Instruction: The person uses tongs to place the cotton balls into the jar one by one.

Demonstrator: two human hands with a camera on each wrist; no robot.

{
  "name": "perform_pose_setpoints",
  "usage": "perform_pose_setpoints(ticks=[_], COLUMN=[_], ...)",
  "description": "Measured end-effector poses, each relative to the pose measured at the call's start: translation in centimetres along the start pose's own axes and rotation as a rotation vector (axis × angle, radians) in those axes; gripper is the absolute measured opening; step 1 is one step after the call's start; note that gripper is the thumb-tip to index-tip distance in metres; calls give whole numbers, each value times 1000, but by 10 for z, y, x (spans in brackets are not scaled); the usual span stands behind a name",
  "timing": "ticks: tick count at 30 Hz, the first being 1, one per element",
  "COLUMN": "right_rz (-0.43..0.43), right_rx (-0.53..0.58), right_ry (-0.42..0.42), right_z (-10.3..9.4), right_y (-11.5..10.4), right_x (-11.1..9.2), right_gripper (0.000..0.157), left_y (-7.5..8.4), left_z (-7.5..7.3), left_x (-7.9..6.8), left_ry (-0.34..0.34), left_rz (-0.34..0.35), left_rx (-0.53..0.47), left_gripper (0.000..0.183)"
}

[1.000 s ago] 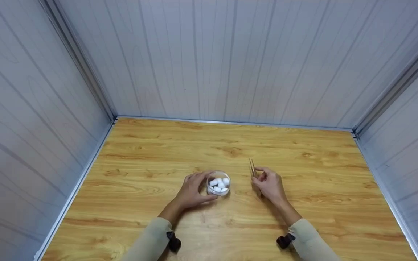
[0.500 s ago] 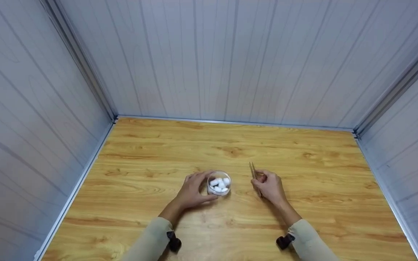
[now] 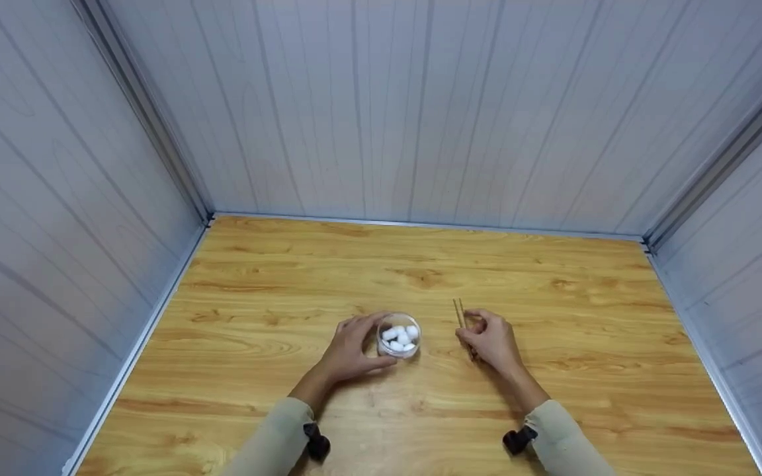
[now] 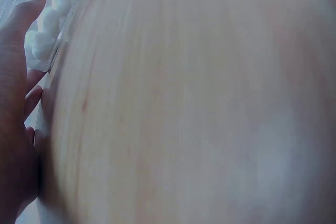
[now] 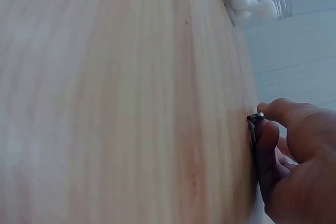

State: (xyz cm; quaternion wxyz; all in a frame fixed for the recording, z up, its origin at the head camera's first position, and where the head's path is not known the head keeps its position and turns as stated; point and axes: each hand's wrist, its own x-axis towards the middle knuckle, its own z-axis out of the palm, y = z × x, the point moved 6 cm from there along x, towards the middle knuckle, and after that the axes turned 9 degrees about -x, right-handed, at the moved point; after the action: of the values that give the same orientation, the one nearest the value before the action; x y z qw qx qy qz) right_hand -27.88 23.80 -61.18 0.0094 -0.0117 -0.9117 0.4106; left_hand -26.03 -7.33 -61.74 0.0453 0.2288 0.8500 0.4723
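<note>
A clear round jar (image 3: 402, 354) of white cotton balls (image 3: 397, 337) stands upright on the wooden table, without a lid. My left hand (image 3: 351, 347) holds it from the left, thumb on the near side and fingers round the far side. In the left wrist view, the thumb lies against the clear wall, in front of the cotton balls (image 4: 49, 22). To the right of the jar, my right hand (image 3: 492, 338) pinches slim metal tweezers (image 3: 459, 313) between thumb and fingers. Their two tips point away from me, slightly apart, with nothing between them.
The wood-grain tabletop (image 3: 328, 258) runs back to a pale panel wall (image 3: 387, 119), with similar panels at left and right. Metal strips edge the table. A dark camera (image 3: 317, 441) is strapped at the left wrist, another (image 3: 520, 439) at the right.
The tweezers have slid a little toward me within my right hand, and their rear end now shows below the fingers. My left hand and the jar have stayed in place.
</note>
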Motion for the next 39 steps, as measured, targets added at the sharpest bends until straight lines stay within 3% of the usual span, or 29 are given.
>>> perform_pose_setpoints(ticks=[25, 39], right_rz=[54, 35], right_rx=[80, 71], right_ry=[-40, -35], right_z=[1, -1], right_y=[1, 1], right_x=[-3, -1], right_gripper=[43, 44], left_y=[-1, -2], left_z=[1, 0], left_x=[-1, -1], left_ry=[-19, -14], left_rz=[-1, 4], left_rx=[-13, -32], left_gripper=[91, 94])
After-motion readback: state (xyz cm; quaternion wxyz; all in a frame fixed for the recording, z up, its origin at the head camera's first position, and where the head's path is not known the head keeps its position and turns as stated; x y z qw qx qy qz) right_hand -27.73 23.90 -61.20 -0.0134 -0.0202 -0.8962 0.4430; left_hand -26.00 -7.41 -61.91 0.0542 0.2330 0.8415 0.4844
